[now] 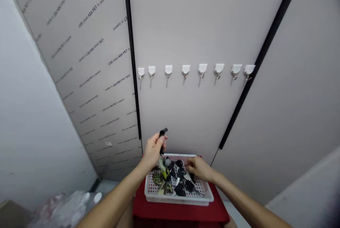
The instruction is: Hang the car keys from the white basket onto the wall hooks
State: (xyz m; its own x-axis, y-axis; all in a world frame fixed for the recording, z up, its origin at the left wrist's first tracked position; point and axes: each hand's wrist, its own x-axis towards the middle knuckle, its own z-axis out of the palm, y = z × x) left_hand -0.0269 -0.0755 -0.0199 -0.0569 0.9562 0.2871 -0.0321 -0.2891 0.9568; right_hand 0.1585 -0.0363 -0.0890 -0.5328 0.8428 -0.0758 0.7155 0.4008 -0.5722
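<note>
My left hand [153, 149] is raised above the back rim of the basket, shut on a black key fob [162, 136]. My right hand [198, 168] is low over the pile, its fingers curled among the keys. I cannot tell whether it grips one. A white perforated plastic basket [178, 199] holds a heap of keys and key fobs [178, 182], mostly black, with some green and yellow pieces. A row of several white adhesive wall hooks [202, 70] runs across the pale panel ahead, all bare and well above my hands.
The basket sits on a red stool or box [180, 213]. Pale wall panels [191, 26] with black seam strips [132, 50] rise ahead, and one panel carries printed film. Crumpled clear plastic [63, 209] and a cardboard box [13, 213] lie at the lower left.
</note>
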